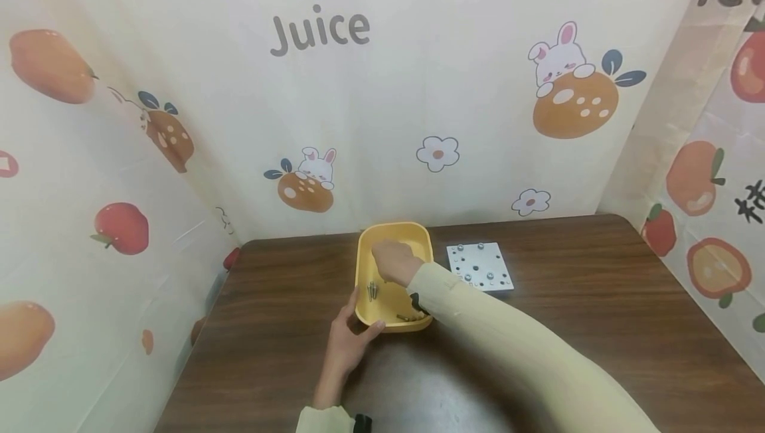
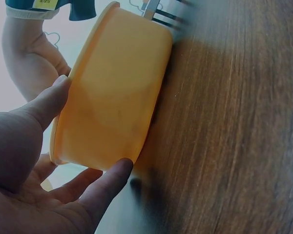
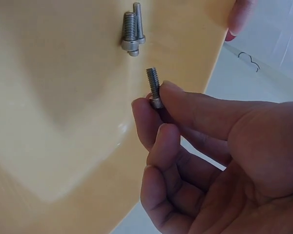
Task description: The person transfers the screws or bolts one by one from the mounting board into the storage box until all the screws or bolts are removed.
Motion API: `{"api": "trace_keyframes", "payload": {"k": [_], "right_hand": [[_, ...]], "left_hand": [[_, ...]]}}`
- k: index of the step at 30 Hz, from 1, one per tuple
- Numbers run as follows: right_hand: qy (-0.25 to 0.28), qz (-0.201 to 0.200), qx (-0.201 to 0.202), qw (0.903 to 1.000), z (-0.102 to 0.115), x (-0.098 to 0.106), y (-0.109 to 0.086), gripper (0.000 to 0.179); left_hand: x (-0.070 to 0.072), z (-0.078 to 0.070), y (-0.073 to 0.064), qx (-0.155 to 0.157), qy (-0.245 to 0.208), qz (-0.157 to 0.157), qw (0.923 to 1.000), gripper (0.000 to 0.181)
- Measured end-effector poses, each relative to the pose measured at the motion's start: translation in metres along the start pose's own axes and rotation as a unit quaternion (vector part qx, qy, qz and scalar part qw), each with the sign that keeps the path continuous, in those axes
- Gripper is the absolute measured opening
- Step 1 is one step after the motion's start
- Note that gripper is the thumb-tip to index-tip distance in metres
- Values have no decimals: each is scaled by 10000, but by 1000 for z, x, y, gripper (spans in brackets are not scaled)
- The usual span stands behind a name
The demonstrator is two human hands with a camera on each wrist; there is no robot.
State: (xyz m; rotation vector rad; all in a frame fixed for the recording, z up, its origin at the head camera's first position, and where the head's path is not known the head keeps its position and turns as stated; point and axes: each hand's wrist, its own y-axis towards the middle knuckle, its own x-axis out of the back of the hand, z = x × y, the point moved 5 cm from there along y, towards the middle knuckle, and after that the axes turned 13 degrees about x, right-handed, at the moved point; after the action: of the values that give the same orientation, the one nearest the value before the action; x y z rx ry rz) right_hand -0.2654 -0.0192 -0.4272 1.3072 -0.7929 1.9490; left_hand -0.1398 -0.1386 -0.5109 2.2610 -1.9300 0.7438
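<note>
A yellow plastic tray [image 1: 391, 297] stands on the table near the wall. My left hand [image 1: 345, 345] holds its near left corner, with the thumb by the rim and the fingers along the side wall [image 2: 112, 87]. Inside the tray, my right hand [image 1: 394, 260] pinches a small socket-head screw [image 3: 154, 85] between thumb and fingertips, its threaded end pointing away from the palm. Several more screws [image 3: 130, 29] lie together on the tray floor. Small brass-coloured pieces [image 1: 408, 318] lie at the near end, partly hidden by the right sleeve.
Just right of the tray lies a silver metal plate [image 1: 485, 261] with holes and several screws standing in it. The brown wooden table [image 1: 287, 300] meets a printed curtain [image 1: 382, 107] at the back and sides. My right forearm [image 1: 508, 327] crosses the table.
</note>
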Motion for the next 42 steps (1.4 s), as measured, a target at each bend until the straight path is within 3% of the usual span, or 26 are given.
{"api": "trace_keyframes", "payload": {"k": [25, 42], "right_hand": [[-413, 45, 7, 9991, 1, -6, 5, 9], [-303, -25, 36, 9995, -4, -16, 6, 17]], "left_hand": [[0, 1, 1, 28, -38, 43, 10000, 90], [0, 2, 0, -57, -35, 19, 10000, 91]]}}
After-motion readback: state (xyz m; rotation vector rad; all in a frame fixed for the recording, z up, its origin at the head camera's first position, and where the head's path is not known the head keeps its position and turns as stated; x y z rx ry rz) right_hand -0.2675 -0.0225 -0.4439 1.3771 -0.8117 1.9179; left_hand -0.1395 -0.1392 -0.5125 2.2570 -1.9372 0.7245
